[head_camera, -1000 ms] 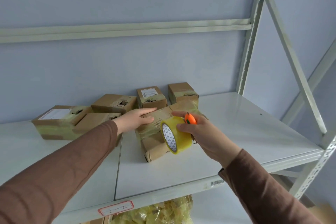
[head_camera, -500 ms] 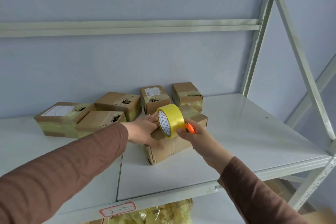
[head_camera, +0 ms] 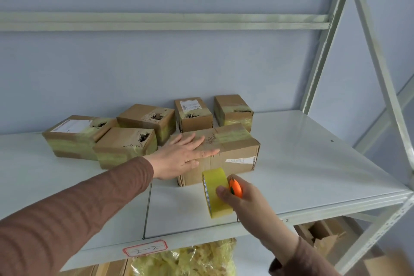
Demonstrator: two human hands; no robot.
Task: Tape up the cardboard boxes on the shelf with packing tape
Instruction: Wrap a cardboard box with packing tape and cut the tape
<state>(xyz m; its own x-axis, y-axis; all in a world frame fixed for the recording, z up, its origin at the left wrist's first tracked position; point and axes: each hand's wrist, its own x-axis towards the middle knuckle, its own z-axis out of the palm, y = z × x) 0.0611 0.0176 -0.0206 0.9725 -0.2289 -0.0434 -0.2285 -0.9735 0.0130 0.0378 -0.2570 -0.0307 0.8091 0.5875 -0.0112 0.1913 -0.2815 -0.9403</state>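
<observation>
A long cardboard box [head_camera: 235,159] lies on the white metal shelf [head_camera: 302,163], a band of yellowish tape across its right top. My left hand [head_camera: 181,157] presses flat on the box's left top, fingers straight. My right hand [head_camera: 242,199] grips a roll of yellow packing tape [head_camera: 216,192] together with a small orange cutter [head_camera: 235,188], in front of the box near the shelf's front edge. Several smaller taped boxes, such as one with a torn hole [head_camera: 125,148], stand behind and to the left.
The shelf's upright and diagonal brace [head_camera: 380,69] rise at the right. A red-bordered label [head_camera: 145,250] sits on the front rail. Below the shelf lie a bag of yellow material [head_camera: 186,260] and more cardboard [head_camera: 320,235].
My right hand has brought the tape roll down from the box top to the front of the box. My left hand went from gripping the box's side to lying flat on top.
</observation>
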